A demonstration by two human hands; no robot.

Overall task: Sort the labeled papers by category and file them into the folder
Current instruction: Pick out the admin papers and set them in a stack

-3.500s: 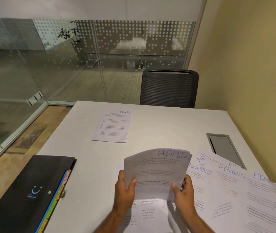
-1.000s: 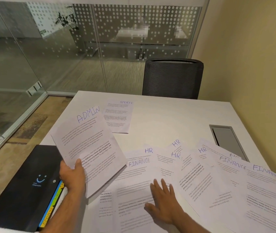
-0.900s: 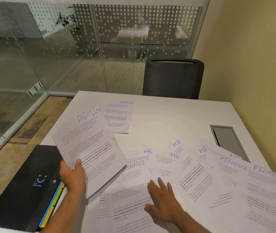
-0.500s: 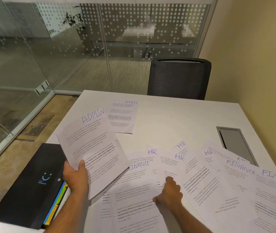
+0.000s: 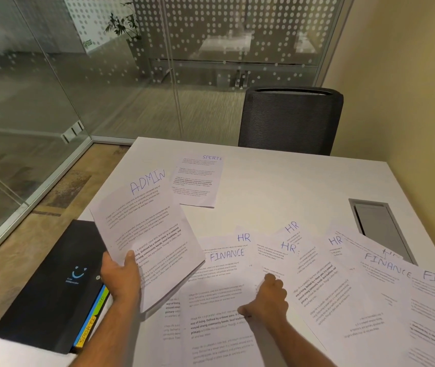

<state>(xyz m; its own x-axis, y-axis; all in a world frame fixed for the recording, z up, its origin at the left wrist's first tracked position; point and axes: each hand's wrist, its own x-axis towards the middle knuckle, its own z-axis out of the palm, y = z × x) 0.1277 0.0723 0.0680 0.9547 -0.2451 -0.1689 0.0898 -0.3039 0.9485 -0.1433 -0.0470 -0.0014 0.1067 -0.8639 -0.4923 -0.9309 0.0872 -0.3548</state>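
L hand grips ADMIN sheets at their lower edge, thumb on top, fingers underneath, stack lifted and tilted over the folder edge. R hand has fingers curled, pinching the edge of an HR sheet where it overlaps the FINANCE sheet. Rest of the papers fanned on the table; SPORTS sheet lies apart, farther back.

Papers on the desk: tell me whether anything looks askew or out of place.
The loose sheets lie fanned and overlapping at different angles, HR and FINANCE labels mixed together, not in stacks by category. Only the SPORTS sheet lies apart and flat. The left hand holds the ADMIN sheet tilted above the folder.
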